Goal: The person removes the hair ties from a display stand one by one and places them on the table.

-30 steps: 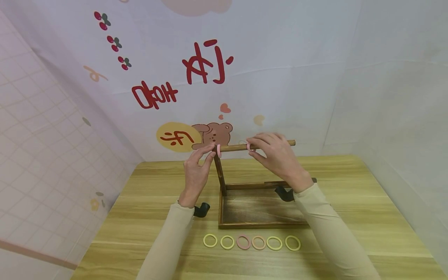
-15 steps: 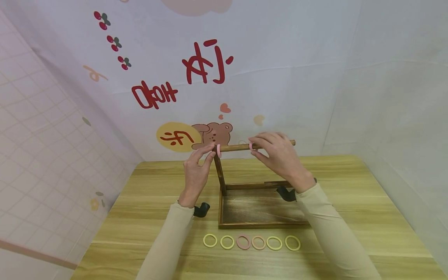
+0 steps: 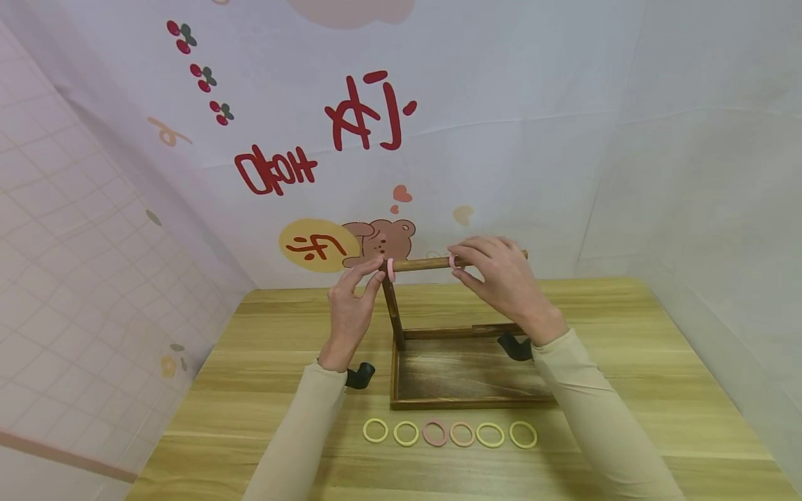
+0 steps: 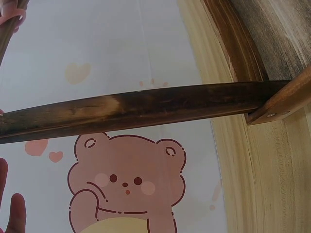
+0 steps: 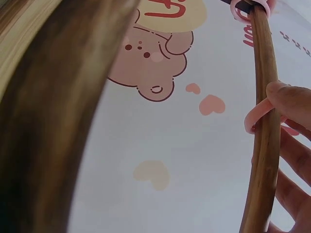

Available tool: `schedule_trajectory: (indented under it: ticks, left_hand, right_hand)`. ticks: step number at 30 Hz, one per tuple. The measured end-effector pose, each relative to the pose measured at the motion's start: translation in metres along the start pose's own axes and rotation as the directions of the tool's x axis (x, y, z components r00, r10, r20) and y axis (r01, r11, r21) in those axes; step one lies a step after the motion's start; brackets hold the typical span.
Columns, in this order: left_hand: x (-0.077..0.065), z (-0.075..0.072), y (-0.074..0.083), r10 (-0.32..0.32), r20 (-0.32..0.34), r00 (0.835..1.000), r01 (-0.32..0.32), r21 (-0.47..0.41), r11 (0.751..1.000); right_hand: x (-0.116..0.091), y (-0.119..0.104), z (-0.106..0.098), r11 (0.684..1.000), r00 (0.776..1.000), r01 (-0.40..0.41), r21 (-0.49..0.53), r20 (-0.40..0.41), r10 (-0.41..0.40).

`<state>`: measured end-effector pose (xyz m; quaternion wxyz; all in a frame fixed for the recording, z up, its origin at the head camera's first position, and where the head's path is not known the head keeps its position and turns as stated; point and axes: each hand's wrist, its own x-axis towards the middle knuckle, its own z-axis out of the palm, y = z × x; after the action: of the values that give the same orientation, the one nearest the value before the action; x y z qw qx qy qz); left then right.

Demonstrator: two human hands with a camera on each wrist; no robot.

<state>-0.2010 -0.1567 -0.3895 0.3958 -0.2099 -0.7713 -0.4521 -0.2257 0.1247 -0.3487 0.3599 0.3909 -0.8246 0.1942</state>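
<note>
A wooden stand has an upright post [image 3: 393, 313] on its left and a horizontal rod [image 3: 422, 264] across the top. Thumb and index finger of my left hand [image 3: 352, 316] pinch the rod's left end, at the top of the post. Just right of those fingertips hangs a pink ring [image 3: 391, 270] on the rod. Farther along, my right hand [image 3: 501, 278] pinches a second pink ring [image 5: 258, 115], which encircles the rod. In the right wrist view its thumb presses on that ring, and the other fingers lie behind the rod.
Below the rod is the stand's shallow wooden tray [image 3: 464, 403]. Several loose rings lie in a row in front of it, among them a yellow ring [image 3: 375, 431], a dark pink ring [image 3: 435, 433] and an orange ring [image 3: 462, 434]. A printed cloth [image 3: 501, 139] hangs behind the table [image 3: 301, 313].
My right hand has slid slightly to the right along the rod with the pink ring. The left hand has stayed at the rod's end.
</note>
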Motion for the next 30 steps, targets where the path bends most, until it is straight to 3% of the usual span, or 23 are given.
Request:
schedule_trajectory:
  ticks: [30]
  left_hand:
    - [-0.0003,0.0005,-0.001,0.004,-0.019,1.0,-0.004,0.0,1.0]
  right_hand:
    - [-0.0054,0.0023,-0.0027,1.0,1.0,-0.028,-0.008,-0.01,0.028]
